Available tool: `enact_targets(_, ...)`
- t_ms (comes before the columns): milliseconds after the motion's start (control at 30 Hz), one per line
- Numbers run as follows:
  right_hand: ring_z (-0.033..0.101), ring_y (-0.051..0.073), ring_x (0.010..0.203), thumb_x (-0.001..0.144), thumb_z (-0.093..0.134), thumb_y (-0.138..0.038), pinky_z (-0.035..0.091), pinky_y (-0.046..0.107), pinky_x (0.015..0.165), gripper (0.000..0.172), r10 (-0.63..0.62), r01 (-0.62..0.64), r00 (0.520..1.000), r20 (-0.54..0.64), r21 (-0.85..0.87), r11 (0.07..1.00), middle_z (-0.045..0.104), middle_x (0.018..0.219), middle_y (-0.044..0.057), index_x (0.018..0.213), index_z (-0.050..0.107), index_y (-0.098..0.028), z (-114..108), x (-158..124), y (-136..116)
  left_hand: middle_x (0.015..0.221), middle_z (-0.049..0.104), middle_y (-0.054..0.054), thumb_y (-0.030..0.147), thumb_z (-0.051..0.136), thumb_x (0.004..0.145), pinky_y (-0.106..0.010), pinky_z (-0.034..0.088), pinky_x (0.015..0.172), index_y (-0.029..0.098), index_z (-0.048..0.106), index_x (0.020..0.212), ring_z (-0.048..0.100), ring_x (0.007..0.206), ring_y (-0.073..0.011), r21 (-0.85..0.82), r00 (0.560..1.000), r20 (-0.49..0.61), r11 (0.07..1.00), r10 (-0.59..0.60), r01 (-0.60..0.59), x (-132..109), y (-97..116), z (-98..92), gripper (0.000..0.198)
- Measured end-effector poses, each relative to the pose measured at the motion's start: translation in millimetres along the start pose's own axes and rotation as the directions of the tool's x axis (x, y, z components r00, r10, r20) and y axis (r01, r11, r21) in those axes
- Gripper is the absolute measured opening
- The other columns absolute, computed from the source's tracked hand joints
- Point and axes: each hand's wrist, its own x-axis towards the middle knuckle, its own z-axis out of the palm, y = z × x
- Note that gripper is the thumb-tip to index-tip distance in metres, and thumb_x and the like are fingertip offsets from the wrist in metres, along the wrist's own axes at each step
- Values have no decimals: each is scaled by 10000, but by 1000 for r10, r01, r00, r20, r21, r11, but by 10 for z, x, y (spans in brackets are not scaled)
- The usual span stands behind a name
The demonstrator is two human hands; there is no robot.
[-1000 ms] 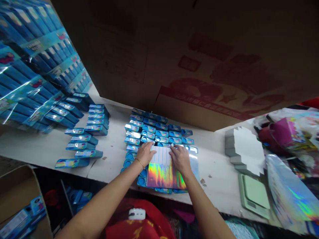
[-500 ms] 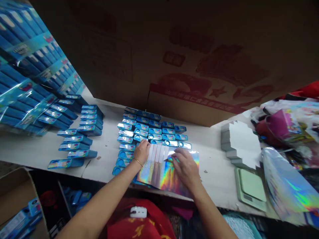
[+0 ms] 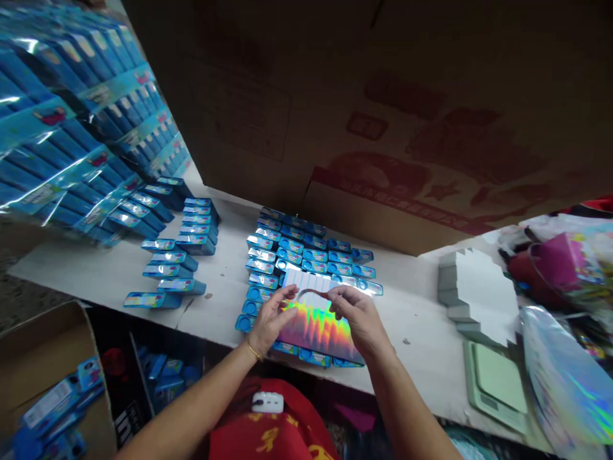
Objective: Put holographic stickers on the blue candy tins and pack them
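Observation:
My right hand pinches one end of a thin, curved, reddish-brown strip. The strip's other end bows toward my left hand, whose thumb and fingers are apart; no contact with the strip can be made out. Beneath both hands lies a shiny rainbow holographic sheet with a row of white strips along its far part. That sheet rests on rows of small blue boxes, which show beyond it and along its near edge.
More blue boxes stand at left, by wrapped stacks of blue packs. A large cardboard carton walls the back. Rightward are stacked white card pieces, a pale green scale and holographic film. An open carton sits lower left.
The curved strip is now plainly lifted in my right hand above the sheet. My left hand has drawn back toward me from the white strips and its fingers have opened. The view has shifted slightly.

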Motion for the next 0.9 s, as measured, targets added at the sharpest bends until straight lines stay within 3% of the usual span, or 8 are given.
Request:
enact_targets(67, 432, 77, 464, 648, 599, -357, 334, 192, 444, 210, 33, -34, 999, 26, 44, 998, 510, 512, -25, 675, 593, -149, 156, 8, 59, 1142, 542, -84, 325, 542, 726, -325, 405, 841, 188, 489, 1157, 518, 997, -207, -243, 996, -11, 966, -89, 84, -67, 61, -64, 456)
enact_targets(133, 427, 73, 450, 628, 613, -354, 314, 185, 422, 208, 73, -77, 996, 42, 99, 992, 505, 495, -33, 662, 594, -149, 357, 20, 170, 1052, 590, -80, 331, 573, 703, -297, 427, 792, 165, 548, 1072, 548, 925, -188, -328, 981, -102, 937, -162, 120, -113, 69, -175, 405)
enact_targets(233, 407, 71, 415, 608, 624, -369, 282, 181, 391, 231, 147, -156, 987, 66, 159, 975, 497, 466, -38, 654, 595, -145, 716, 41, 395, 797, 636, -41, 334, 625, 656, -256, 440, 686, 135, 611, 898, 566, 724, -133, -277, 910, -331, 948, -248, 158, -163, -20, -407, 314)
enact_targets(333, 389, 74, 389, 611, 615, -396, 287, 194, 398, 262, 156, -161, 987, 49, 152, 975, 489, 438, -42, 665, 604, -139, 1072, 64, 611, 707, 616, -16, 338, 630, 643, -248, 444, 639, 128, 600, 888, 552, 647, -113, -204, 863, -442, 965, -242, 166, -181, -154, -674, 324)
enact_targets(467, 437, 101, 452, 644, 568, -401, 333, 211, 462, 262, 63, -63, 993, -101, 6, 998, 522, 476, -27, 650, 609, -143, 1371, 120, 800, 773, 609, -29, 291, 639, 628, -269, 454, 706, 131, 573, 945, 570, 727, -132, -34, 905, -395, 986, -161, 161, -98, -301, -1001, 362)
enact_targets(600, 495, 129, 522, 680, 513, -407, 359, 222, 517, 276, -26, -12, 984, -176, -211, 977, 581, 554, 0, 669, 625, -154, 1452, 191, 902, 818, 604, -43, 261, 609, 650, -286, 453, 736, 134, 556, 982, 581, 742, -139, 107, 952, -292, 986, -95, 131, 70, -420, -1200, 360)
enact_targets(800, 542, 139, 582, 733, 458, -349, 365, 219, 559, 245, -133, 41, 977, -168, -461, 886, 618, 632, 18, 718, 629, -173, 1478, 257, 968, 791, 590, -29, 259, 588, 654, -262, 456, 674, 143, 569, 953, 572, 692, -130, 207, 959, -273, 969, -75, 134, 246, -604, -1270, 321)
enact_targets(900, 557, 139, 624, 762, 441, -303, 356, 215, 578, 219, -149, 44, 982, -119, -618, 785, 628, 678, 22, 727, 621, -182, 1494, 280, 940, 760, 579, -15, 253, 600, 637, -253, 456, 650, 141, 568, 945, 567, 664, -123, 193, 954, -290, 971, -81, 141, 282, -704, -1242, 330)
